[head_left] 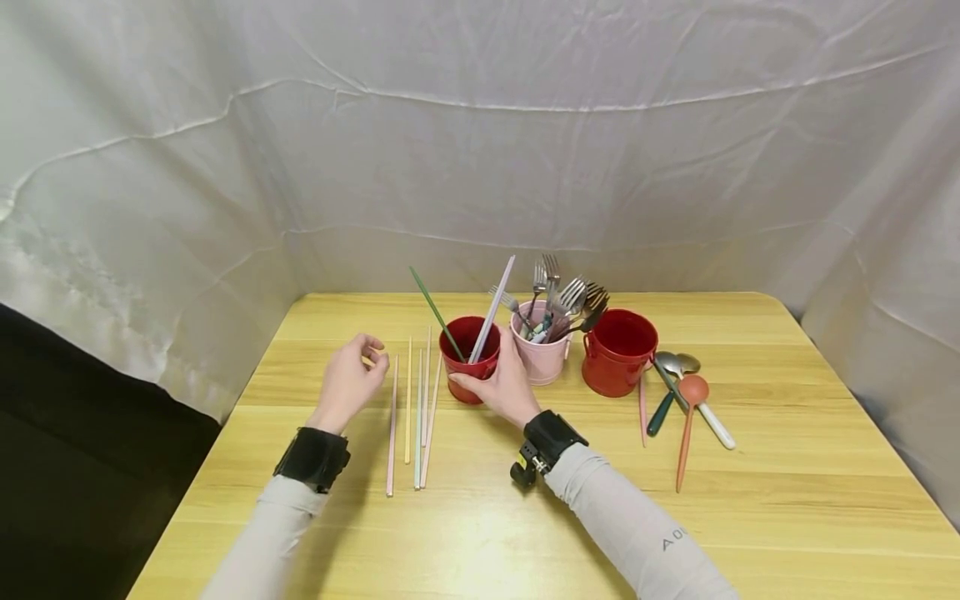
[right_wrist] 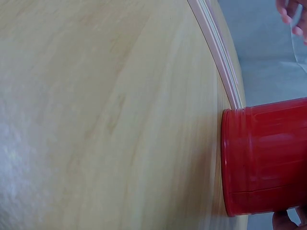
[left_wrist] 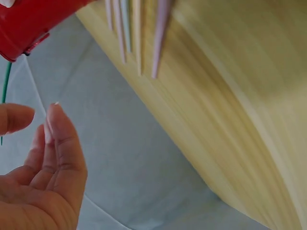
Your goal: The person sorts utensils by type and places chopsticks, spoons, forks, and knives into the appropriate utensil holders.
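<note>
In the head view my right hand [head_left: 506,383] grips the side of a red bucket [head_left: 471,392], thumb at the front and fingers along the right. A green chopstick [head_left: 435,308] and light purple chopsticks [head_left: 495,304] lean out of it. My left hand [head_left: 351,379] hovers left of the bucket, fingers loosely bent and holding nothing. The left wrist view shows a gap between thumb and fingertips of that left hand [left_wrist: 48,172]. Several pastel chopsticks [head_left: 408,417] lie on the table between the left hand and the bucket. The right wrist view shows the bucket [right_wrist: 268,158] standing on the table.
A pink bucket [head_left: 542,362] full of forks [head_left: 570,296] stands just right of the held bucket. Farther right is another red bucket [head_left: 611,371]. Beside it lie several spoons, including an orange one [head_left: 693,392], and a pink chopstick [head_left: 642,417]. A grey curtain [head_left: 525,167] hangs behind the table.
</note>
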The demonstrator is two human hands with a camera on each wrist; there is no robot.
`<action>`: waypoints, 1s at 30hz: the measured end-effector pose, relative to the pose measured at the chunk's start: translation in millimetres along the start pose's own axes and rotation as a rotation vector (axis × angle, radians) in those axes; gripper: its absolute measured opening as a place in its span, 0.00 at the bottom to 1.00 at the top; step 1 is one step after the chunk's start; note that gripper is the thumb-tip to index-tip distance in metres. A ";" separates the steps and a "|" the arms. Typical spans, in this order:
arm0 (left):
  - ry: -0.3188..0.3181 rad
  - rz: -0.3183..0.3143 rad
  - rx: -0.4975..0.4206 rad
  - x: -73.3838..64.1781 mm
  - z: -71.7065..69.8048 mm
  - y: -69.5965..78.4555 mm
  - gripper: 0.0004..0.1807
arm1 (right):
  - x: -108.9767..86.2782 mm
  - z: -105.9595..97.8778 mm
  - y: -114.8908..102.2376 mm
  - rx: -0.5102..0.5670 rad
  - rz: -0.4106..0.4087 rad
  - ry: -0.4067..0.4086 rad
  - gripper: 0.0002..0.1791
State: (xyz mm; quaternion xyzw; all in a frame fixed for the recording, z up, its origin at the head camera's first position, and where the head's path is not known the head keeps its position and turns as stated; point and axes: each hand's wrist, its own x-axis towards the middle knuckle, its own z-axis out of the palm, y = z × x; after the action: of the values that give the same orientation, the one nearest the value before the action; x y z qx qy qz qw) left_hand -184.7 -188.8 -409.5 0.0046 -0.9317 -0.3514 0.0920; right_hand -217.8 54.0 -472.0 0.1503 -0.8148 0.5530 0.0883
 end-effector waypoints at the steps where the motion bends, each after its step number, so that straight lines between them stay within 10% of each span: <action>1: -0.011 -0.009 0.013 -1.3 -1.2 -2.5 0.14 | 0.1 0.1 0.1 0.001 0.001 -0.001 0.52; 18: -0.320 -0.163 0.168 -18.9 3.1 -20.1 0.18 | 0.2 0.3 2.0 -0.003 -0.001 -0.002 0.53; 30: -0.407 -0.224 0.195 -24.6 11.7 -17.1 0.19 | 0.1 0.2 1.7 0.006 -0.013 0.001 0.52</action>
State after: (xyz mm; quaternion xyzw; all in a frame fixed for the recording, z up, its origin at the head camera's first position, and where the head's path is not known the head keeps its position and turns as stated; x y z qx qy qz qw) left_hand -163.5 -192.2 -433.5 0.0458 -0.9542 -0.2617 -0.1378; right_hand -218.5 54.4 -473.5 0.1557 -0.8120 0.5550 0.0918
